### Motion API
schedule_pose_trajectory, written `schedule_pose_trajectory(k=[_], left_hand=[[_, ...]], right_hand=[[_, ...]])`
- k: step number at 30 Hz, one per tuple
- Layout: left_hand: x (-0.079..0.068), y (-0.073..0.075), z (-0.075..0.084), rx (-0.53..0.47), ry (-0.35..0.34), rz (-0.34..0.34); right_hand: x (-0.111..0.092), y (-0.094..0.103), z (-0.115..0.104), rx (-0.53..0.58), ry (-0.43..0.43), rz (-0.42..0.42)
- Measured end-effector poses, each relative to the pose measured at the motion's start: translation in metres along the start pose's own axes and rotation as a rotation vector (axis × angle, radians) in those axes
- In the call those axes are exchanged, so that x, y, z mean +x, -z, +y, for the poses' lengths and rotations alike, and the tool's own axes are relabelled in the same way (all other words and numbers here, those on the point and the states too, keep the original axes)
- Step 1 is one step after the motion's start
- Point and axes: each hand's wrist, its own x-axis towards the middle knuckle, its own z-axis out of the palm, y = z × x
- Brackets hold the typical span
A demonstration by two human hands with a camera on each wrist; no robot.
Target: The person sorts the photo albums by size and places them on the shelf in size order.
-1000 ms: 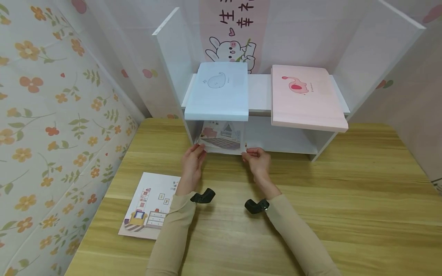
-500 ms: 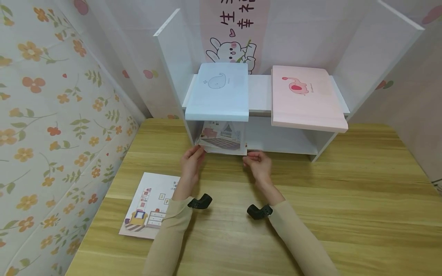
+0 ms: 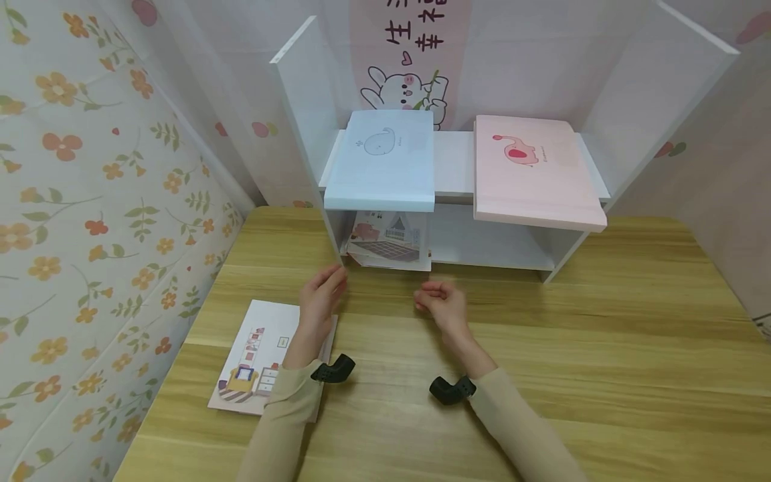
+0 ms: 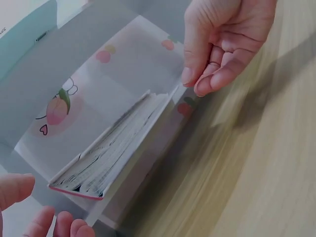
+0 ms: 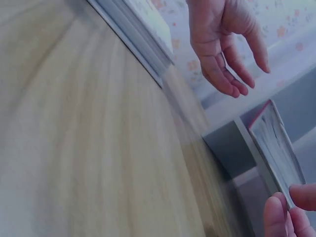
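A book with a picture cover lies flat on the lower shelf at the left, its front edge slightly past the shelf edge. Its page edges and red cover edge show in the left wrist view, where the book fans a little. My left hand hovers in front of the shelf's left end, fingers extended and apart from the book. Just before the book's right corner is my right hand, fingers loosely bent, with nothing visible in it. Beneath my left forearm, a second picture book lies on the table.
The white shelf unit has tall side panels. Across its upper board lie a light blue whale book and a pink elephant book, both overhanging the front. A flowered curtain borders the wooden table at left.
Both hands have let go of the lower-shelf book's front corners and drawn back toward the body, the left one also leftward. The book stays on the shelf.
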Motion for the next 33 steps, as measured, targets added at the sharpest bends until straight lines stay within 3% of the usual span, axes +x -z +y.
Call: schedule_pose_trajectory(k=[10, 22, 33], left_hand=[[-0.011, 0.022, 0.003, 0.035, -0.001, 0.01], [-0.028, 0.058, 0.005, 0.212, -0.026, 0.044], [-0.047, 0.089, 0.018, 0.352, 0.006, 0.102]], right_hand=[[-0.022, -0.014, 0.009, -0.053, -0.078, -0.12], [-0.056, -0.035, 0.014, -0.067, -0.129, -0.352], [-0.088, -0.051, 0.018, -0.034, -0.23, -0.556]])
